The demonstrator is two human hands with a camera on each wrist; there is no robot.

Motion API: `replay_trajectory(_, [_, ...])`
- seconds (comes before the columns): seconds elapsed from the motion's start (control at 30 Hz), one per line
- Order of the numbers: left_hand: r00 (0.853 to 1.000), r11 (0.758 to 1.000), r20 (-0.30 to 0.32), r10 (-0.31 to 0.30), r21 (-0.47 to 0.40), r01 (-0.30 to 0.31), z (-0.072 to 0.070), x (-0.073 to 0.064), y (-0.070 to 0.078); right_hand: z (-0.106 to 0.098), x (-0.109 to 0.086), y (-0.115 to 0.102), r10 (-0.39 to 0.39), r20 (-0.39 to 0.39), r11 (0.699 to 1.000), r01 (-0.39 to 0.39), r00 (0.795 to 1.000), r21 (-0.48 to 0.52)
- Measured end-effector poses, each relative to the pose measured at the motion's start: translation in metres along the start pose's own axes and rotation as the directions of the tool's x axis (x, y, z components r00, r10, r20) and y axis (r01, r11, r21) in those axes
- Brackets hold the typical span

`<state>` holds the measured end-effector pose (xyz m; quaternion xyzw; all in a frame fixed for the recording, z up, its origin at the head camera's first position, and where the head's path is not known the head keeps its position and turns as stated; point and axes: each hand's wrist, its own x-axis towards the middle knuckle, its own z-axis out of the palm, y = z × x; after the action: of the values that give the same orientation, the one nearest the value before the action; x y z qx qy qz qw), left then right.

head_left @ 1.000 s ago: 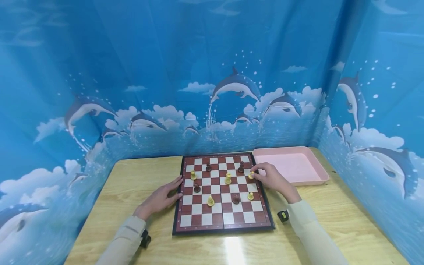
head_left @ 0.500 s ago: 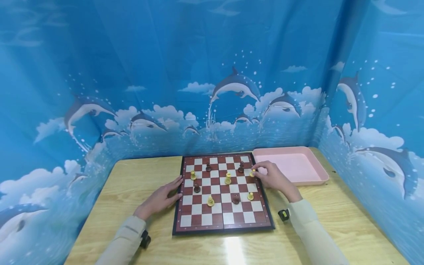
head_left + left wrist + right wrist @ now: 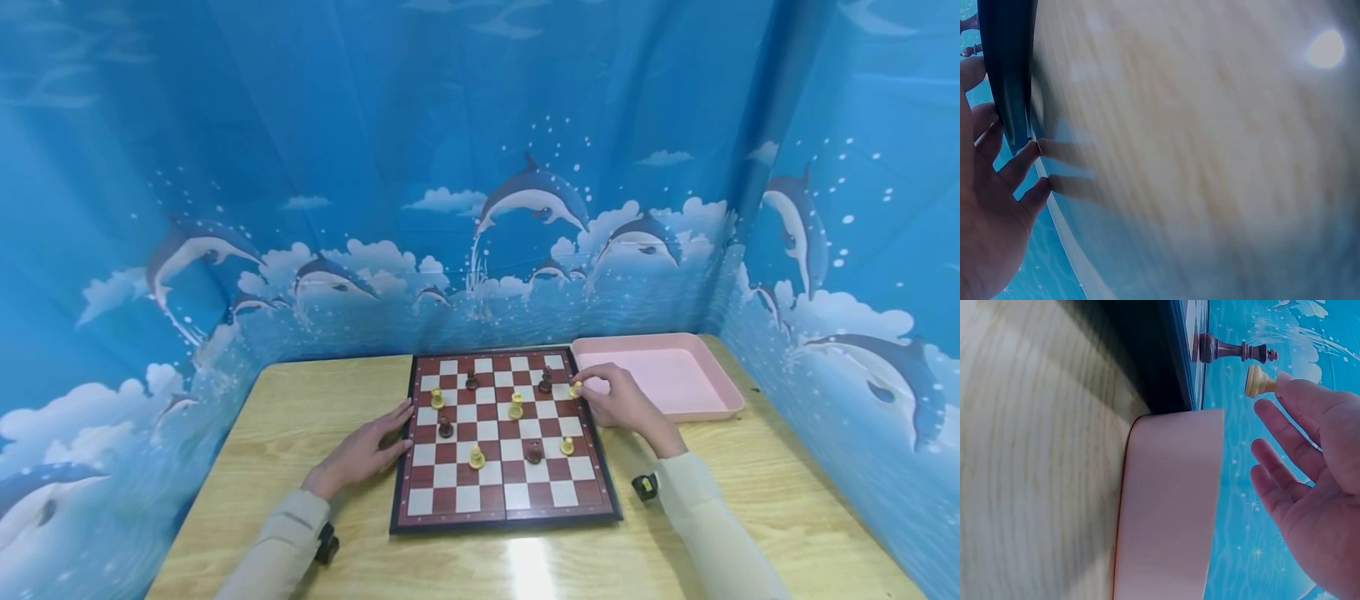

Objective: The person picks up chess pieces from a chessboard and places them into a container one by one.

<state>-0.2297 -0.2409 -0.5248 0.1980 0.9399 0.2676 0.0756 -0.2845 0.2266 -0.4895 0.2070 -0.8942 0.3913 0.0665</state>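
Well, the head view shows the whole board [image 3: 450, 518] on the table [image 3: 337, 379], with the pink tray [image 3: 663, 375] just beside its far right corner. The right hand [image 3: 618, 400] pinches a small yellow piece [image 3: 575, 390] between the thumb and a finger, at the right edge of the board. From the head you cannot tell if that piece stands on a square, but the right wrist view shows its bottom up in the air, near a tall dark piece [image 3: 1235, 350]. That view also shows the other three fingers, a little spread and holding nothing. The left hand [image 3: 367, 450] touches the left edge of the board with its fingers spread. The left wrist view shows two of its fingertips by the table top, which the head view hides. Counting the one in the hand, there are five yellow pieces [image 3: 516, 406]. There are four dark pieces [image 3: 533, 451], two hands, one board and one tray. One blue curtain [image 3: 375, 167] with dolphins hangs behind.
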Motion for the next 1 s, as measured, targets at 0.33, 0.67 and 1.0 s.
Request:
replay_trajectory(0.33, [1.000, 1.000, -0.003, 0.019, 0.007, -0.019, 0.001, 0.001, -0.003, -0.003, 0.000, 0.009, 0.000, -0.027, 1.000, 0.000, 1.000, -0.003])
replay_trajectory(0.67, [1.000, 1.000, 0.000, 0.011, 0.009, -0.010, 0.001, 0.001, -0.002, -0.012, -0.001, 0.019, 0.036, -0.033, 0.999, -0.037, 0.999, -0.024])
replay_trajectory(1.0, [1.000, 1.000, 0.000, 0.012, 0.016, -0.012, 0.000, 0.000, -0.001, -0.018, 0.001, 0.030, 0.050, -0.048, 0.998, -0.051, 0.998, -0.036])
